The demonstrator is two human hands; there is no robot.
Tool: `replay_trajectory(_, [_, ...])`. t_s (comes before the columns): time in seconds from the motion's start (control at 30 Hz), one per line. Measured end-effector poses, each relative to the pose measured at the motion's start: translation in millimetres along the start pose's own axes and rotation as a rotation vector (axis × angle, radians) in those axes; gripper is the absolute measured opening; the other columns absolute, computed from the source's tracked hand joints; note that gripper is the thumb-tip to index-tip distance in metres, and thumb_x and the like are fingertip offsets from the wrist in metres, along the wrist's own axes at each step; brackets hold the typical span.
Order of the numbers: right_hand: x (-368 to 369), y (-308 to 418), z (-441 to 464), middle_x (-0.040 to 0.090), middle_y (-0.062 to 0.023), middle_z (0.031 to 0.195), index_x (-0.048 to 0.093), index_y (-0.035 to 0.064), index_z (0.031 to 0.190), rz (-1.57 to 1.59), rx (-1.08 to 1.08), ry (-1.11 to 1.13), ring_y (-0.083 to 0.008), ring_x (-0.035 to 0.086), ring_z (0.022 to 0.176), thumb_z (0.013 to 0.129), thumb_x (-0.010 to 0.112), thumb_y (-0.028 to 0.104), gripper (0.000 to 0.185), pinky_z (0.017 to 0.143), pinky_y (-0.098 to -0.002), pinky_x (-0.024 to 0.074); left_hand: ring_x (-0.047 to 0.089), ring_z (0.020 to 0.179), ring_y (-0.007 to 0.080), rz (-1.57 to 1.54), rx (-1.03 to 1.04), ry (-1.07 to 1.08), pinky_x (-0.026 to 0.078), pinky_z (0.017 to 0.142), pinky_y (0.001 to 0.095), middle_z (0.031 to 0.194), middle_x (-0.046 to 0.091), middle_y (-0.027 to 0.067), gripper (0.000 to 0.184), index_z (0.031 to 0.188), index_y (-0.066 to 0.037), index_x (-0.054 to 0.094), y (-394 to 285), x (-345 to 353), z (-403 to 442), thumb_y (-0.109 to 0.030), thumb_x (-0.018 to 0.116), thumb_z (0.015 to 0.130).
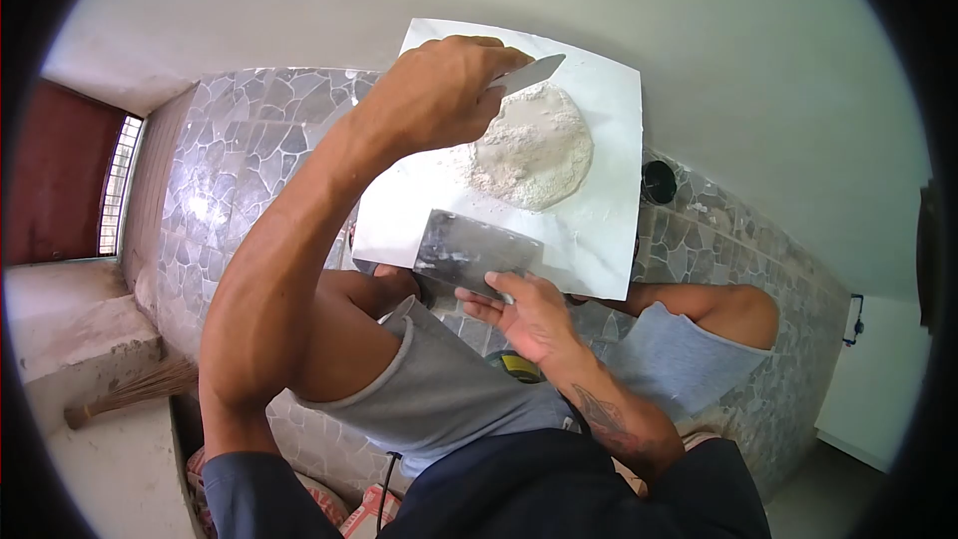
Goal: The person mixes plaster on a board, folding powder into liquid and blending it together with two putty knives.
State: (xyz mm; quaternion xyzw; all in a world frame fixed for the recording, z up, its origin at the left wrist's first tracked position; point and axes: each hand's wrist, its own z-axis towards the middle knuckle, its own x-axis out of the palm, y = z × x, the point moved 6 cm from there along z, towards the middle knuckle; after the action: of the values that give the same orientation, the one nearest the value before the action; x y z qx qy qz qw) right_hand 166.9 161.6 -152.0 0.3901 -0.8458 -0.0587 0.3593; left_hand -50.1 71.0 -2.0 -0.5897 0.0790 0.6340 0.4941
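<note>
Gripping a scraper (537,73), the left hand (451,90) is closed about the handle, with the blade reaching past the fingers over the far side of a heap of pale powder (537,152). Whether the blade touches the powder cannot be told. The heap sits on a white board (604,250), right of its middle. The right hand (527,314) pinches the near edge of a flat dark plate (454,250), thumb on top and fingers below; whitish smears mark the plate, which lies over the near part of the board.

Red print shows on the pale bags (369,514) at the bottom, but it is too cut off to read. Dark marks on the right forearm are a tattoo (602,417).

The left forearm crosses in front of the board's left side, and the left hand hides part of its far corner. Bent legs in grey shorts (439,394) flank the near edge. A black bucket (658,183) stands just beyond the board's right edge, on the stone-patterned floor (225,155) near the pale wall (758,70). Well to the left are a broom (140,391) and a dark red door (60,180).
</note>
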Motion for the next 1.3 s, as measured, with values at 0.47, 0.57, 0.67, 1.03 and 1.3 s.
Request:
replay_trajectory(0.47, [68, -31, 75, 0.045, -0.0283, 0.13, 0.032, -0.0095, 0.131, 0.686, -0.103, -0.045, -0.0442, 0.057, 0.121, 0.105, 0.042, 0.003, 0.03, 0.105, -0.0474, 0.0556, 0.07, 0.084, 0.0381, -0.053, -0.038, -0.085, 0.055, 0.078, 0.0426, 0.1, 0.072, 0.0237, 0.037, 0.121, 0.001, 0.068, 1, -23, -15, -0.005, 0.062, 0.085])
replay_trajectory(0.57, [75, -36, 86, 0.045, -0.0295, 0.131, 0.032, -0.01, 0.131, 0.775, -0.107, 0.027, -0.0444, 0.057, 0.122, 0.105, 0.043, 0.002, 0.031, 0.106, -0.0473, 0.0547, 0.07, 0.085, 0.0378, -0.05, -0.05, -0.079, 0.055, 0.078, 0.0421, 0.101, 0.071, 0.0234, 0.036, 0.121, 0.002, 0.068, 2, -24, -18, -0.005, 0.063, 0.086])
replay_trajectory(0.67, [74, -40, 92, 0.044, -0.0309, 0.134, 0.033, -0.0103, 0.131, 0.789, -0.124, 0.101, -0.0437, 0.056, 0.124, 0.105, 0.044, 0.001, 0.032, 0.108, -0.0468, 0.0536, 0.07, 0.087, 0.0375, -0.044, -0.075, -0.06, 0.055, 0.079, 0.0417, 0.103, 0.071, 0.0232, 0.036, 0.121, 0.002, 0.067, 5, -28, -20, -0.006, 0.063, 0.086])
replay_trajectory(1.03, [71, -18, 47, 0.053, -0.0264, 0.133, 0.041, -0.0091, 0.134, 0.536, -0.181, 0.144, -0.0403, 0.057, 0.125, 0.102, 0.051, 0.003, 0.035, 0.105, -0.0418, 0.0544, 0.069, 0.084, 0.036, -0.036, -0.01, -0.063, 0.054, 0.077, 0.0413, 0.1, 0.071, 0.0218, 0.035, 0.12, 0.001, 0.068, 2, -41, -22, -0.005, 0.064, 0.086])
replay_trajectory(1.3, [36, 61, 15, 0.062, -0.0215, 0.117, 0.052, -0.006, 0.115, 0.202, -0.43, 0.031, -0.0386, 0.066, 0.108, 0.095, 0.059, 0.005, 0.024, 0.093, -0.0475, 0.0589, 0.067, 0.087, 0.0378, -0.038, 0.135, 0.154, 0.053, 0.077, 0.0449, 0.101, 0.07, 0.017, 0.036, 0.119, -0.003, 0.068, -33, -30, -18, -0.001, 0.061, 0.084])
